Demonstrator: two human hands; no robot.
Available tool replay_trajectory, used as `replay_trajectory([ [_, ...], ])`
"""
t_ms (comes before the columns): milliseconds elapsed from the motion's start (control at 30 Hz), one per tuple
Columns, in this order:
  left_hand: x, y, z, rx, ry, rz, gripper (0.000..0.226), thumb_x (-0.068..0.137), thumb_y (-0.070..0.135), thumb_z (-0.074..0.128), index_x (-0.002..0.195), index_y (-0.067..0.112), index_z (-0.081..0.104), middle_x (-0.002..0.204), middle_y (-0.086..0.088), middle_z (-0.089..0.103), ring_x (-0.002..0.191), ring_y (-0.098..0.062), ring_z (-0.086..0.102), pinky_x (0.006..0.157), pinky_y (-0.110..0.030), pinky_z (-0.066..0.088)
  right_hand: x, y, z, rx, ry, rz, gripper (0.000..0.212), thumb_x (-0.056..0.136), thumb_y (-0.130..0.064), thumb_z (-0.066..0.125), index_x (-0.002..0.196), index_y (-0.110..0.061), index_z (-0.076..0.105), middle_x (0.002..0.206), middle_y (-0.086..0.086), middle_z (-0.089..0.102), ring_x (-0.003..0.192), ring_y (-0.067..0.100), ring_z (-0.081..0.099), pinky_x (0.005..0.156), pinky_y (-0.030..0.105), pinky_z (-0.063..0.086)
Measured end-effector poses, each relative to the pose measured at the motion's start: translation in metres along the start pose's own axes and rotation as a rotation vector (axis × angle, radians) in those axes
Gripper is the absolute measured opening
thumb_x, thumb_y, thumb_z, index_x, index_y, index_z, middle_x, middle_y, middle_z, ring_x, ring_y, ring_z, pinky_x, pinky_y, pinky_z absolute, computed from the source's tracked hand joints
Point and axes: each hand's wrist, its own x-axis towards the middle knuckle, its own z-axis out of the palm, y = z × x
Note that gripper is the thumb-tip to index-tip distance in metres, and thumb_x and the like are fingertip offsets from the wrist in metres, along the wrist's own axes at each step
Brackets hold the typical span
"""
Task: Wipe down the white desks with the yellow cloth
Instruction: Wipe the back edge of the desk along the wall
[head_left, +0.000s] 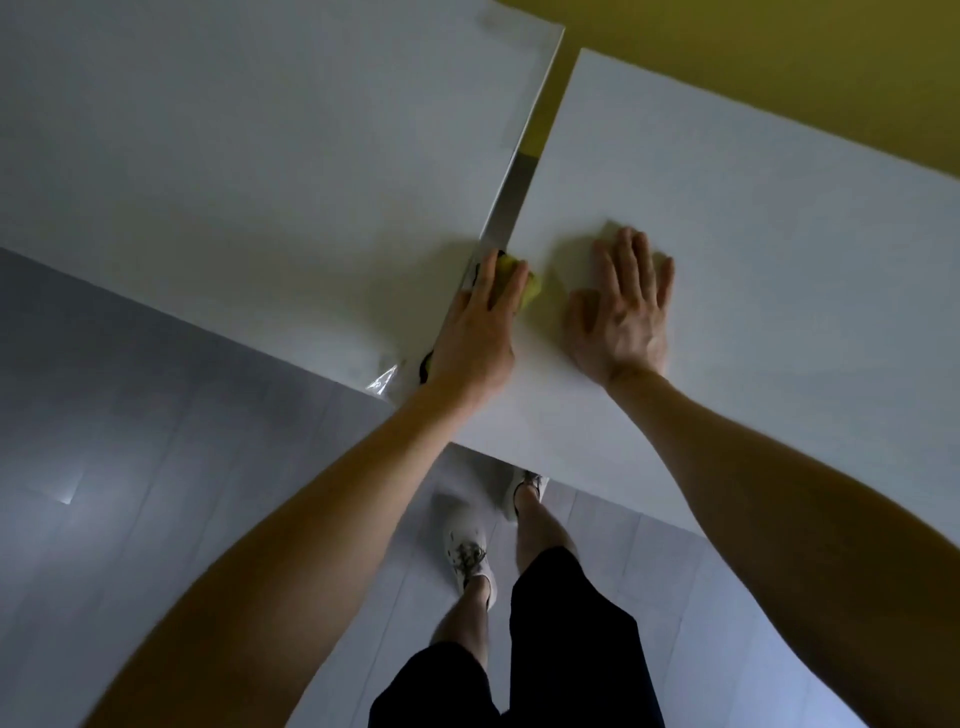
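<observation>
Two white benches stand side by side with a narrow gap between them, both flat, smooth and square-edged. The left bench (260, 156) has a faint sheen, and a crinkled flap of clear plastic film (384, 376) lifts off its near right corner. The right bench (753, 234) looks matt and plain. In the gap a grey strip (511, 202) with a metallic look runs along the left bench's edge. The yellow cloth (531, 290) is a small, soft, bunched wad (mostly hidden, so only a lime-yellow fold shows past the fingertips). It lies on the left edge of the right bench, right at the gap. The left hand (478, 322) lies over it with fingers fairly straight and close together, pressing it down onto the bench edge rather than clutching it. The right hand (621, 306) rests just beside it to the right, palm down and flat on the same bench, fingers spread and holding nothing. Nearer, pale grey floor (156, 467) in long plank-like strips shows below the benches, with the person's white laced shoes (467, 561) and black shorts (561, 649). Beyond the benches, at the far right, lies an olive-yellow surface (779, 62).
</observation>
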Motion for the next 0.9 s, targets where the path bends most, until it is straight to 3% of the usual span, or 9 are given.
replay_trajectory([
  [100,0.007,0.000,-0.001,0.009,0.040,0.021,0.082,0.102,-0.004,0.055,0.173,0.025,0.028,0.184,-0.008,0.008,0.150,-0.047,0.044,0.118,-0.052,0.046,-0.002,-0.001,0.001,-0.004,0.003,-0.009,0.069,0.106,-0.042,0.047,0.166,-0.011,0.038,0.179,0.016,0.020,0.168,0.034,0.010,0.135,0.061,0.004],
  [267,-0.084,-0.015,0.005,0.023,0.045,0.055,0.085,0.100,-0.007,0.060,0.173,0.025,0.028,0.184,-0.005,0.009,0.145,-0.042,0.048,0.111,-0.051,0.055,-0.005,0.000,-0.001,0.013,-0.018,-0.015,0.069,0.107,-0.042,0.039,0.167,-0.007,0.035,0.179,0.018,0.019,0.168,0.036,0.008,0.133,0.064,0.006],
  [367,-0.024,-0.009,0.000,0.038,0.033,0.002,0.084,0.101,-0.004,0.060,0.172,0.027,0.028,0.184,-0.004,0.007,0.144,-0.044,0.048,0.110,-0.052,0.055,-0.004,-0.002,-0.001,0.024,-0.064,-0.011,0.069,0.108,-0.040,0.039,0.168,-0.007,0.033,0.180,0.019,0.013,0.169,0.035,0.002,0.133,0.064,0.004],
  [500,0.113,0.010,-0.004,0.037,0.046,0.057,0.069,0.106,0.008,0.052,0.171,0.020,0.033,0.182,-0.016,0.014,0.147,-0.051,0.047,0.114,-0.059,0.049,-0.005,-0.001,-0.006,0.030,-0.103,-0.021,0.073,0.107,-0.044,0.046,0.171,-0.012,0.028,0.181,0.017,0.010,0.169,0.034,-0.002,0.134,0.064,-0.001],
  [567,0.133,0.016,-0.006,0.059,0.045,0.052,0.070,0.107,0.007,0.052,0.172,0.021,0.031,0.182,-0.014,0.012,0.150,-0.050,0.045,0.116,-0.057,0.048,0.001,0.000,-0.011,0.013,-0.100,-0.063,0.071,0.103,-0.046,0.052,0.165,-0.011,0.041,0.174,0.021,0.030,0.165,0.040,0.019,0.133,0.065,0.011],
  [633,0.114,0.016,-0.007,0.111,0.060,0.062,0.075,0.106,0.005,0.056,0.173,0.022,0.028,0.183,-0.009,0.009,0.149,-0.048,0.046,0.115,-0.054,0.050,0.033,0.015,-0.020,0.083,-0.036,-0.138,0.052,0.099,-0.043,0.059,0.140,-0.011,0.064,0.142,0.021,0.058,0.135,0.045,0.053,0.119,0.059,0.037],
  [700,0.086,0.011,-0.007,0.115,0.069,0.085,0.077,0.104,0.002,0.056,0.173,0.021,0.028,0.184,-0.007,0.009,0.150,-0.045,0.045,0.114,-0.052,0.051,0.081,0.043,-0.024,0.101,0.041,-0.145,0.039,0.100,-0.038,0.058,0.124,-0.009,0.070,0.125,0.019,0.064,0.119,0.044,0.060,0.112,0.056,0.041],
  [800,0.063,0.010,-0.004,0.082,0.047,0.056,0.078,0.104,0.000,0.057,0.173,0.020,0.028,0.183,-0.008,0.011,0.154,-0.042,0.041,0.117,-0.048,0.049,0.129,0.081,-0.022,0.017,0.013,-0.090,0.045,0.101,-0.037,0.055,0.137,-0.010,0.059,0.149,0.020,0.052,0.149,0.041,0.042,0.128,0.066,0.021],
  [900,0.078,0.012,-0.005,0.097,0.044,0.043,0.077,0.103,-0.002,0.059,0.172,0.020,0.031,0.182,-0.010,0.015,0.153,-0.041,0.042,0.116,-0.048,0.051,0.133,0.083,-0.016,0.069,-0.011,-0.078,0.047,0.100,-0.036,0.058,0.140,-0.012,0.056,0.158,0.021,0.047,0.159,0.039,0.031,0.130,0.068,0.012],
])
